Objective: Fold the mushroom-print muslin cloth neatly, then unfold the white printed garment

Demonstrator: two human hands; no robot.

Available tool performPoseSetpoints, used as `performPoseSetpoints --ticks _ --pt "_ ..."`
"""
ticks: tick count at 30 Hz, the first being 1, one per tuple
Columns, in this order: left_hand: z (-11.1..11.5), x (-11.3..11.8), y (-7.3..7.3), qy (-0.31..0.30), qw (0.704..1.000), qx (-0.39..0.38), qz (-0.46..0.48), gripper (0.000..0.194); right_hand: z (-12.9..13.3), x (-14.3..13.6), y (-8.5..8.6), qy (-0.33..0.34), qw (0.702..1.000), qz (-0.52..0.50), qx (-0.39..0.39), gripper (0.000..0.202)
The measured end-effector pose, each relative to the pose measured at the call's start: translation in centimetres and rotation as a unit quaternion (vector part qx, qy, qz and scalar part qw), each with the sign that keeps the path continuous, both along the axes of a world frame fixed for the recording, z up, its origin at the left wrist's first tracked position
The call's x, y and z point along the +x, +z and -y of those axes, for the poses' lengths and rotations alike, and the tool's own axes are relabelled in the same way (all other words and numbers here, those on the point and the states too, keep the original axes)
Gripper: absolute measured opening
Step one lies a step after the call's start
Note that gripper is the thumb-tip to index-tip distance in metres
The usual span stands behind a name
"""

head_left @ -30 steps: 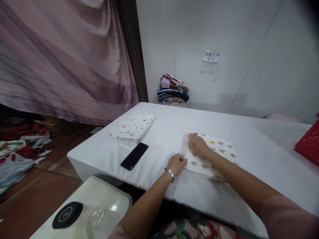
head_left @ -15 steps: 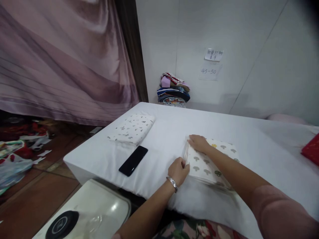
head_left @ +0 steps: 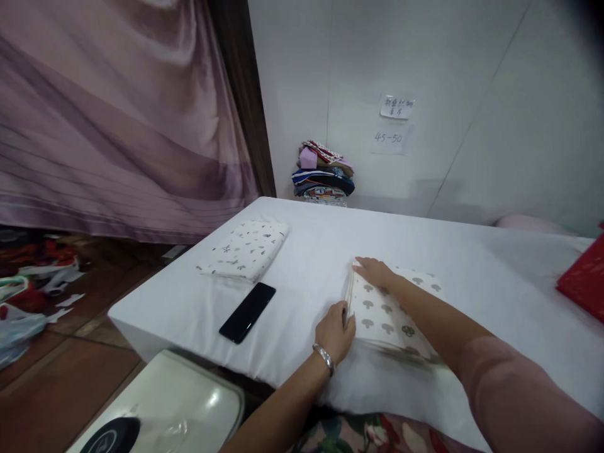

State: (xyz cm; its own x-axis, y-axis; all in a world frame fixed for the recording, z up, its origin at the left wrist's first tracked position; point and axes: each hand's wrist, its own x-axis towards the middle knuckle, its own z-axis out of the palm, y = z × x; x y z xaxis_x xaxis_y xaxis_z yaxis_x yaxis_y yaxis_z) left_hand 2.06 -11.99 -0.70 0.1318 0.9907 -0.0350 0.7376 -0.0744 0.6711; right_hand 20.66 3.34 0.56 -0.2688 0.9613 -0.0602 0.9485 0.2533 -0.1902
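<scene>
A folded white cloth printed with mushrooms (head_left: pixel 387 309) lies on the white-covered table (head_left: pixel 311 251) in front of me. My left hand (head_left: pixel 336 330), with a silver bangle at the wrist, is closed on the cloth's near left corner. At the far left corner, my right hand (head_left: pixel 375 274) has its fingers curled over the edge, gripping it. My right forearm crosses above the cloth and hides part of its right side. Farther left rests a second folded white cloth (head_left: pixel 248 250) with a small dark print. A black phone (head_left: pixel 248 313) lies just nearer to me than that cloth.
Against the wall stands a pile of folded fabrics (head_left: pixel 323 173), below two paper notes (head_left: pixel 394 123). A red object (head_left: pixel 585 277) sits at the right. A white machine or lid (head_left: pixel 189 396) is below the table's near edge. A pink curtain (head_left: pixel 117 126) hangs at left.
My view has shifted slightly, so the scene sits a little farther left and lower. Both hands keep their places on the mushroom-print cloth.
</scene>
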Motion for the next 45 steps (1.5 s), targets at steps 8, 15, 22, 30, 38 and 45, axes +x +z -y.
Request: performPoseSetpoints --ticks 8,15,22,30,38,45 --pt "-0.1 0.0 0.1 -0.006 1.0 0.002 -0.003 0.036 1.8 10.3 1.5 -0.093 0.994 0.012 -0.06 0.066" --pt "-4.8 0.3 1.7 -0.075 0.995 -0.027 -0.052 0.028 6.3 15.7 0.3 -0.215 0.972 -0.029 -0.092 0.066" --pt "-11.3 0.6 2.2 -0.069 0.993 -0.089 -0.022 0.031 12.7 15.2 -0.5 -0.304 0.948 -0.057 -0.077 0.062" --pt "-8.9 1.1 1.0 -0.012 0.998 -0.056 -0.036 0.046 16.4 14.0 0.0 -0.325 0.941 -0.071 -0.062 0.054" --pt "-10.6 0.2 1.1 -0.009 0.998 -0.025 -0.05 0.028 14.7 12.1 -0.7 -0.342 0.929 -0.142 -0.014 0.052" --pt "-15.1 -2.0 2.0 0.037 0.997 -0.029 -0.062 0.024 10.5 9.8 0.4 -0.324 0.934 -0.15 -0.005 0.052"
